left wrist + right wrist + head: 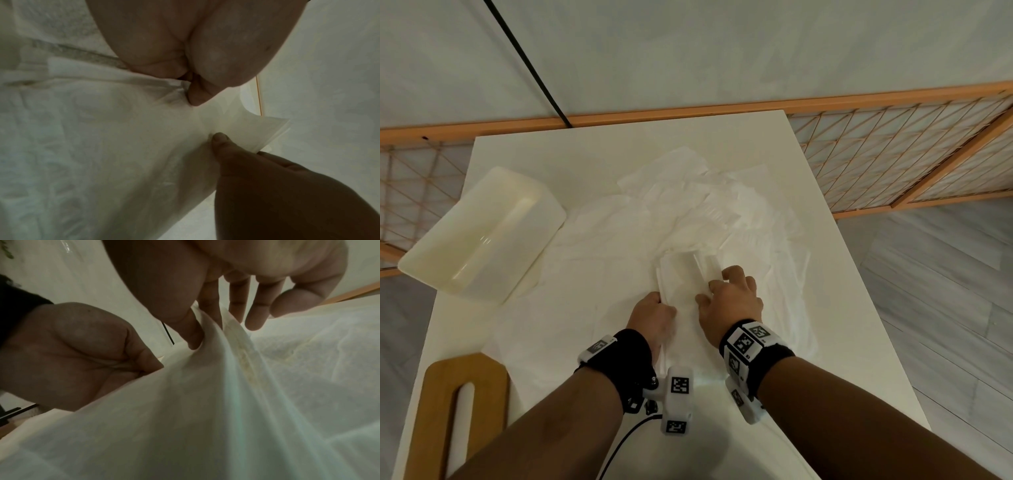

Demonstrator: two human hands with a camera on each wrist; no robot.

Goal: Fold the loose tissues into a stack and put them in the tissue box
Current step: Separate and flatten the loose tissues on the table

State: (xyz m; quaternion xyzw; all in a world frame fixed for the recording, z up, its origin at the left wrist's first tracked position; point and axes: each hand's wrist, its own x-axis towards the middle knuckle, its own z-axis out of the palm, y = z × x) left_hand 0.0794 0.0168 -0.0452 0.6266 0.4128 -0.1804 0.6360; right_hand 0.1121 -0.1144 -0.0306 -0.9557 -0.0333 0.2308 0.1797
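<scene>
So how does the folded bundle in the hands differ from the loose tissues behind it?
The folded bundle is a compact, layered strip with straight edges; the loose tissues lie spread out and crumpled. The bundle is gripped by the left hand and right hand; the loose tissues lie untouched farther back on the table. Both are white, and neither is in the tissue box yet.

The left hand [654,317] hides its own fingertips under the folded tissues [681,284]. The wooden lid [462,407] is cut by the bottom edge of the head view. In both wrist views the near tissue is blurred, and each palm runs past the top edge.
</scene>
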